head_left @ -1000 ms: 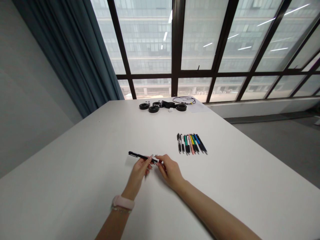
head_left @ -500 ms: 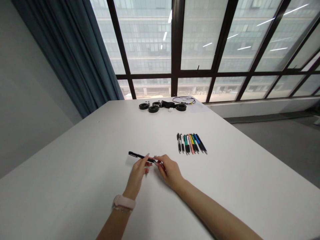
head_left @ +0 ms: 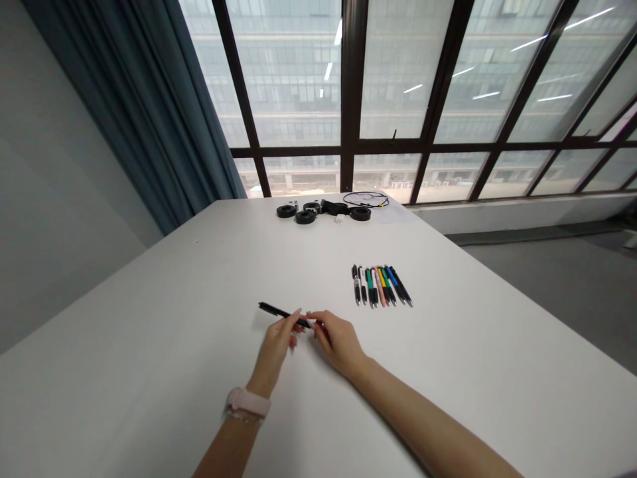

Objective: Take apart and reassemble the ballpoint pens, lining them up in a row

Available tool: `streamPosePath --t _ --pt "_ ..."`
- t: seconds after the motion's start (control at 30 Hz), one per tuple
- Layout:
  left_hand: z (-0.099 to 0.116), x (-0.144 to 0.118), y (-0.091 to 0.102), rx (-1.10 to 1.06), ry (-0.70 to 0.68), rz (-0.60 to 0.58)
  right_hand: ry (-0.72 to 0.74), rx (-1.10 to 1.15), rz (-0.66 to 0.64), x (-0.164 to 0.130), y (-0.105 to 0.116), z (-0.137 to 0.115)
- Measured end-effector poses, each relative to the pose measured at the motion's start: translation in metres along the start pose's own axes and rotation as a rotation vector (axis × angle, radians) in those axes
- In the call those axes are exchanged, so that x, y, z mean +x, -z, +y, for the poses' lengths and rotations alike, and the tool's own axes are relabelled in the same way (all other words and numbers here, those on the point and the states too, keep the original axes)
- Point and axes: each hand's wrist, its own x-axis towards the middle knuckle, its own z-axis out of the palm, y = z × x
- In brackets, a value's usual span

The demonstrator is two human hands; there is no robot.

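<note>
On the table (head_left: 149,372), the row of pens (head_left: 381,286) lies right of the held pen (head_left: 279,311), rolls (head_left: 304,214) behind.

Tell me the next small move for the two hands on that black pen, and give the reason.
Probably a short twist or pull by the right hand at its end of the black pen, while the left hand steadies the barrel. Both hands pinch the pen just above the table, its free end pointing left. Whether it is coming apart or going together cannot be told.
</note>
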Motion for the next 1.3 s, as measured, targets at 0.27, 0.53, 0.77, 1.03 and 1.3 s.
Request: streamPosePath --t 0.27,0.53,0.77,1.03,1.3 --pt "-0.002 0.001 0.002 0.009 -0.008 -0.006 -0.048 0.001 -0.030 0.001 0.001 -0.004" --pt "0.002 -0.001 0.001 -0.045 0.005 0.011 -0.200 -0.015 0.206 0.002 -0.001 0.001" --pt "0.007 -0.001 0.000 -0.257 0.091 0.071 -0.394 -0.189 0.120 0.010 -0.003 0.012" --pt "0.013 -0.006 -0.003 -0.252 0.110 0.079 -0.238 -0.497 -0.102 0.008 -0.010 0.007" --pt "0.011 -0.004 -0.001 -0.273 0.122 0.076 -0.202 -0.379 -0.090 0.007 -0.006 0.003"
